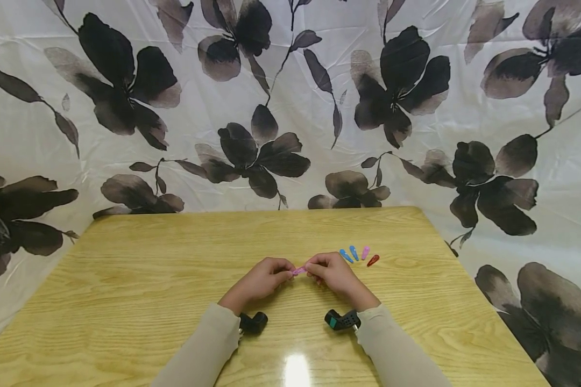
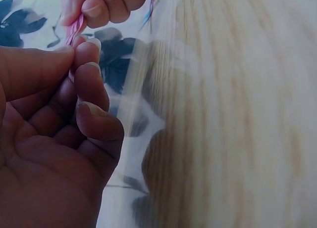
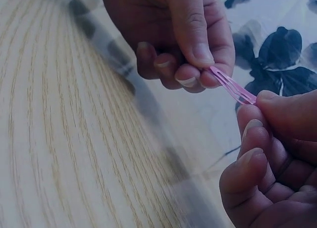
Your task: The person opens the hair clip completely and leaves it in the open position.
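Note:
A pink snap hair clip (image 1: 298, 271) is stretched between my two hands over the table. My left hand (image 1: 263, 278) pinches one end between thumb and forefinger. At the opposite end, the thumb and forefinger of my right hand (image 1: 336, 275) pinch it too. Seen in the right wrist view, the clip (image 3: 233, 85) lies slantwise, with narrow gaps between its thin metal strips. Both its ends are partly covered by fingertips. In the left wrist view, only a short stretch of the clip (image 2: 75, 29) shows between the hands.
Just beyond my right hand lie two blue clips (image 1: 353, 252), another pink clip (image 1: 365, 252) and a red clip (image 1: 373, 260). The wooden table (image 1: 150, 269) ends at a floral cloth (image 1: 329, 107) hanging behind it. Each wrist wears a black strap device (image 1: 341, 320).

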Available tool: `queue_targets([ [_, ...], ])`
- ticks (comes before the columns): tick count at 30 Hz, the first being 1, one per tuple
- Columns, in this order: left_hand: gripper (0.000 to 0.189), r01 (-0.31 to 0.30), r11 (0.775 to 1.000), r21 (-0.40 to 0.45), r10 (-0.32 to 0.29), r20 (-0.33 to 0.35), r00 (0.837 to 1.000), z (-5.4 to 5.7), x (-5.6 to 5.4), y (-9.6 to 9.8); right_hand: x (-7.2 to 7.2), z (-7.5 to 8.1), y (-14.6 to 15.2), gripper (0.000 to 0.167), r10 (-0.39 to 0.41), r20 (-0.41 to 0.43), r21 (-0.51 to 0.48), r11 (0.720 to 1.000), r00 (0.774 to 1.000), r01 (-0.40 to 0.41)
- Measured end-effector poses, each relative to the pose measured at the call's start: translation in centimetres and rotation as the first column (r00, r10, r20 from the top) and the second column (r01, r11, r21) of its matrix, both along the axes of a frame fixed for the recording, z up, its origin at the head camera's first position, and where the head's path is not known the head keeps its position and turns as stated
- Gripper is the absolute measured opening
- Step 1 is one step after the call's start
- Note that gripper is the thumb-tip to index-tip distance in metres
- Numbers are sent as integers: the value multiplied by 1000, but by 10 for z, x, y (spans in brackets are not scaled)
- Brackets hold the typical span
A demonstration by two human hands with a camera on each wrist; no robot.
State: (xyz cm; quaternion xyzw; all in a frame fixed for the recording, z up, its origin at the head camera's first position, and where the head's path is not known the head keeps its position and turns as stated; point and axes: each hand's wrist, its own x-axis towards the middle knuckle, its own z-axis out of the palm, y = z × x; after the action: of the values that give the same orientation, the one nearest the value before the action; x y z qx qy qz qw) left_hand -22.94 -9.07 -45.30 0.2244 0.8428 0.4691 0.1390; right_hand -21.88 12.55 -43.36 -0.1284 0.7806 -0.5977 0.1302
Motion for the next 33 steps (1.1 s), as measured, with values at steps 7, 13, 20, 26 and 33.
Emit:
queue_targets([
  [7,20,15,1000,9,-15,7,1000,2,0,0,-12,-21,3,20,-6,2,-27,1000,1000,7],
  [13,20,20,1000,19,-20,21,1000,3,1,0,-13,-23,4,20,-6,7,-44,999,1000,6],
  [20,20,17,999,30,-18,34,999,4,1,0,-12,-23,4,20,4,10,-66,998,1000,-3],
  [26,18,-2,1000,19,2,6,1000,1,0,0,-10,-20,1,22,38,-23,-65,997,999,-39],
  [33,16,-37,998,47,35,42,998,1,0,0,-11,-22,1,22,31,-16,-73,997,999,-33],
])
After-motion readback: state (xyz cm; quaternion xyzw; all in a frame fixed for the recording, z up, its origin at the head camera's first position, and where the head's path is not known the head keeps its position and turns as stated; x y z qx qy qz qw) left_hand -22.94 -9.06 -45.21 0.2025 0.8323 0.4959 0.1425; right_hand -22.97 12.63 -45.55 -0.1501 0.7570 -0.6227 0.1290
